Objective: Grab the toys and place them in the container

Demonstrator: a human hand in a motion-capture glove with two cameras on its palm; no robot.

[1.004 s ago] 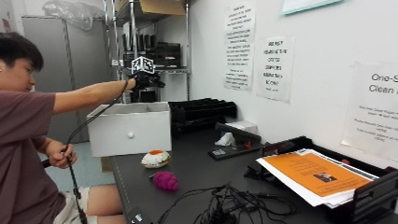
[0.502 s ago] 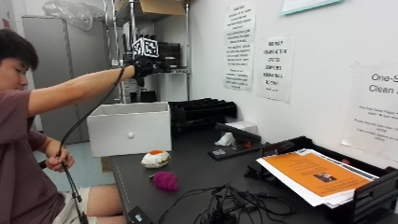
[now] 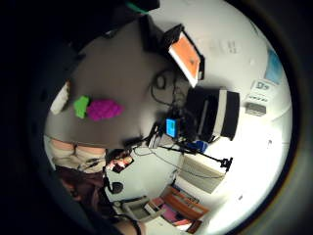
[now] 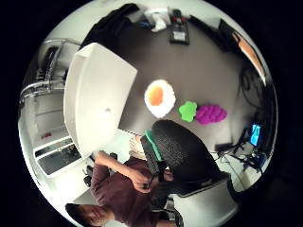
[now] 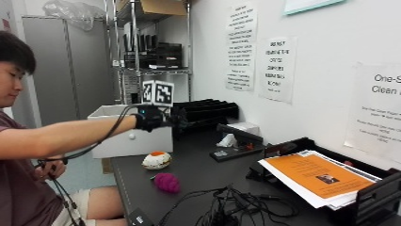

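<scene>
I see my black-gloved right hand (image 5: 153, 117) held out above the dark table (image 5: 200, 174), near the white rectangular container (image 5: 128, 141) — whether its fingers are open or curled, I cannot tell. The white fried-egg toy (image 5: 156, 160) and purple knobbly grape toy (image 5: 166, 182) lie on the table, beside the container.

White open-topped container (image 5: 132, 141) stands upright at my table's far end. Fried-egg toy (image 5: 156, 160), white with orange yolk, lies just beside the container. Purple grape toy (image 5: 166, 182), green-leafed, lies beyond the egg.
</scene>
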